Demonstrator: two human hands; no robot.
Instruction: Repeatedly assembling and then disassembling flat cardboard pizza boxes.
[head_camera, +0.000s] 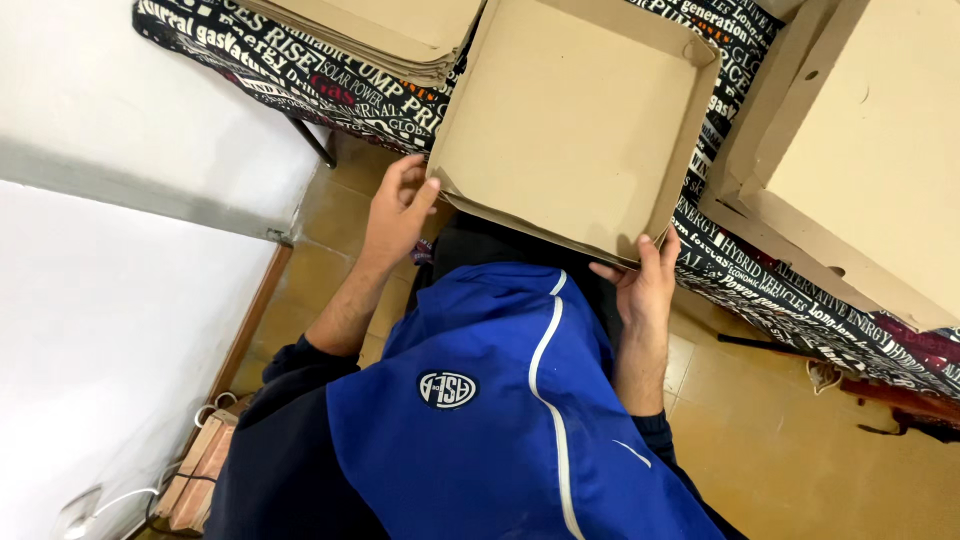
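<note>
An open cardboard box tray (570, 120) is being held at the near edge of the surface (330, 95), which is covered with a dark cloth printed in white lettering. The tray's near left corner is being gripped by the left hand (397, 210), its fingers curled around the raised wall, while the near right corner is being pinched by the right hand (645, 285), fingers closed on the edge. The tray's side walls are already standing, so the folding appears largely done; whether the near wall is fully locked cannot be told. A stack of flat cardboard blanks (385, 30) is lying at the far left edge, and finished boxes (860, 150) are resting to the right.
</note>
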